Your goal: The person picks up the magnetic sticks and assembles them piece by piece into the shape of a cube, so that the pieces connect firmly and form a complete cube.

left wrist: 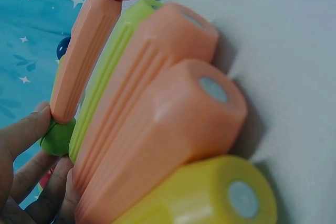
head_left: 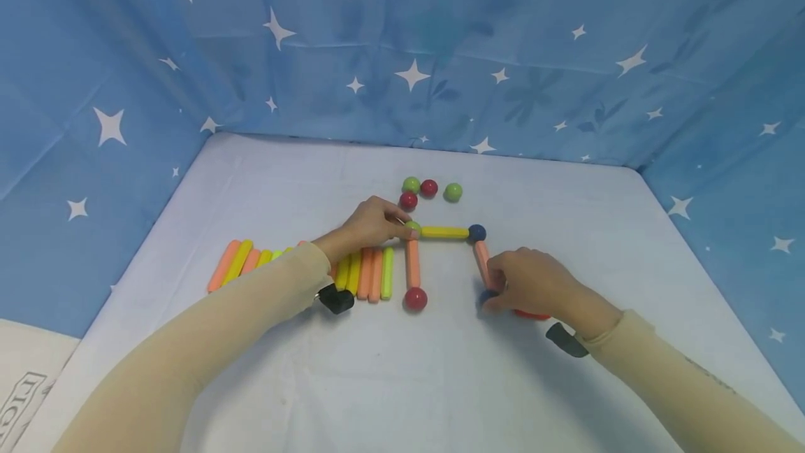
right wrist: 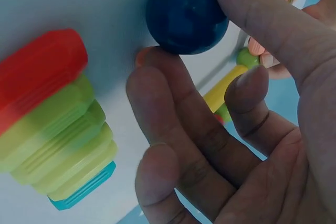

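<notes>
Magnetic-looking sticks and balls form a three-sided frame on the white table. My left hand (head_left: 371,226) pinches the green ball (head_left: 413,227) at its far left corner. From there a yellow stick (head_left: 444,232) runs right to a dark blue ball (head_left: 476,233), and an orange stick (head_left: 413,268) runs towards me to a red ball (head_left: 416,299). On the other side, an orange stick (head_left: 482,257) leads to a near blue ball (right wrist: 186,14). Thumb and finger of my right hand (head_left: 541,285) hold that blue ball, partly hiding it in the head view.
Left of the frame lies a row of orange, yellow and green sticks (head_left: 375,278), partly behind my left arm. Loose green and red balls (head_left: 429,188) sit beyond the frame. Beside my right hand are a red stick (right wrist: 42,74), several light green ones and a blue one (right wrist: 84,187).
</notes>
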### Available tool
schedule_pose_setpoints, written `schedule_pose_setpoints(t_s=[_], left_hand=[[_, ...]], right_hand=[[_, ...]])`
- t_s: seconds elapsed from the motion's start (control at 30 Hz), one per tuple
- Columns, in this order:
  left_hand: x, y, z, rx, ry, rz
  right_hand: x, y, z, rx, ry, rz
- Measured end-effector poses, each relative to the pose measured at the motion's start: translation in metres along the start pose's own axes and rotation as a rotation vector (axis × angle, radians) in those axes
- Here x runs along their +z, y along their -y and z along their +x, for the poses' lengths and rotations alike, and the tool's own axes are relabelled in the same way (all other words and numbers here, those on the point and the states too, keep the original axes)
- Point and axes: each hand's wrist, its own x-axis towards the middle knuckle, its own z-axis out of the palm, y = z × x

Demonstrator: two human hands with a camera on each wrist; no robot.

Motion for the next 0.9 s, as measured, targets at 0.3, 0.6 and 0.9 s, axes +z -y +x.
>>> schedule_pose_setpoints(t_s=[0.3,0.6,0.9], left_hand=[[0.0,-0.003,-0.001,-0.006,0.001,-0.003],[0.0,0.001,0.001,-0.004,-0.001,0.01],[0.001,0.001,0.001,0.009,-0.001,0.001]], right_hand=[[-0.005,-0.008,0.004,0.037,0.051,0.032],[-0.008,-0.019,0.026,0.056,-0.067,0.022],[0.001,-0.022,0.041,0.025,-0.077,0.053]])
